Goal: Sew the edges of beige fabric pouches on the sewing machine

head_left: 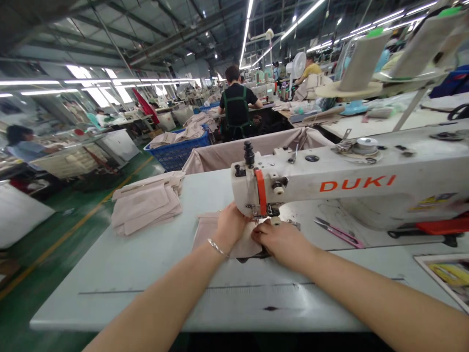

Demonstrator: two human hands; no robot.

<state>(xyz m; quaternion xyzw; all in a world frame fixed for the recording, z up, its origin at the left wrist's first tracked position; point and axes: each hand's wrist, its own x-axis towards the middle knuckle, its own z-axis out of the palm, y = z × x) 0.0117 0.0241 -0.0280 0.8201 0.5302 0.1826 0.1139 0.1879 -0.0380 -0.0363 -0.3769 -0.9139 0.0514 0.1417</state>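
Observation:
A beige fabric piece (205, 231) lies flat on the sewing machine bed, under the needle area of a white sewing machine (366, 181). My left hand (231, 227) presses on the fabric left of the presser foot, its fingers closed together at the cloth and partly hidden by the machine head. From the right, my right hand (284, 243) pinches the fabric's edge with curled fingers just in front of the needle. The fingertips of both hands are close together there. Pink-handled scissors (340, 232) lie on the bed to the right of my right hand.
A stack of beige fabric pieces (146, 203) lies on the table's left side. Behind the table are a cloth-lined bin (220, 154) and a blue basket (179, 149). Thread cones (366, 61) stand at upper right. A co-worker (236, 107) sits ahead, back turned.

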